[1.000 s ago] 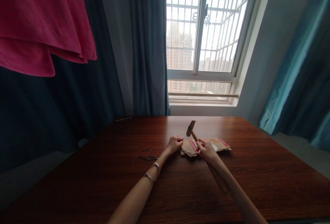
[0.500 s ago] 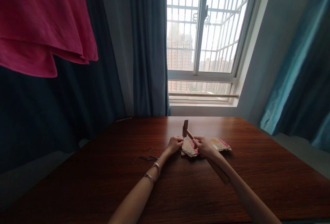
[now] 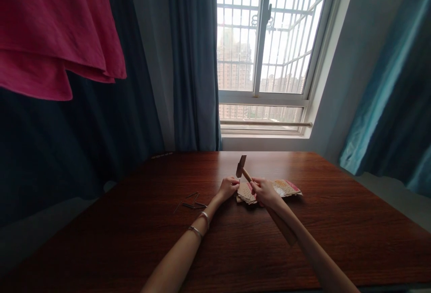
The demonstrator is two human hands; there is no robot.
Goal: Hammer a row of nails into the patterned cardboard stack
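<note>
My left hand is closed in a pinch on a thin, upright nail, at the left end of a layered stack of dotted sheets. The sheets are tan with pink and orange patches; their exact kind is unclear. In my right hand is a hammer, gripped by its wooden handle, which runs back beneath my forearm. The hammer head hangs just above the nail; whether they touch I cannot tell. My right hand covers the middle of the stack.
Several thin metal nails or rods lie left of my left wrist on the brown wooden table. A barred window and blue curtains stand behind the table. Pink cloth hangs at the upper left.
The hammer head has tilted and shifted slightly left, and my right hand has moved a little left with it. My left hand stays in place at the nail.
</note>
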